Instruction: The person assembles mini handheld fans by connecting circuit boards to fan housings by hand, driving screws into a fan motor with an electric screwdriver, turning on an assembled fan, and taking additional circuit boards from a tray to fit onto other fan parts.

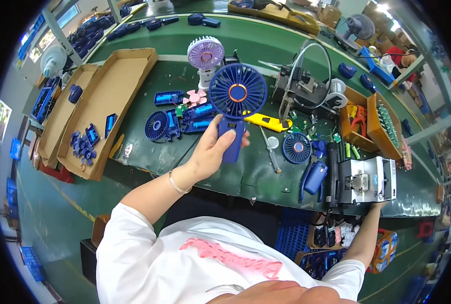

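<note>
Above the green counter [220, 177], inside its near edge, grasping a dark-blue, round-caged plastic fan [237, 104] by the handle [231, 153] with the left hand [210, 152]. At that edge, beside a boxy silver machine [375, 177], cannot tell the grip of the mostly hidden right hand [380, 205].

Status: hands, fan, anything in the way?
Left hand gripping blue handheld fan by its handle, head up. Right hand at grey machine, mostly hidden. Bench cluttered: fan parts, yellow tool.

trays [119, 76] left; handheld fan [238, 92] in left grip [209, 151]; boxes [371, 119] right
</note>
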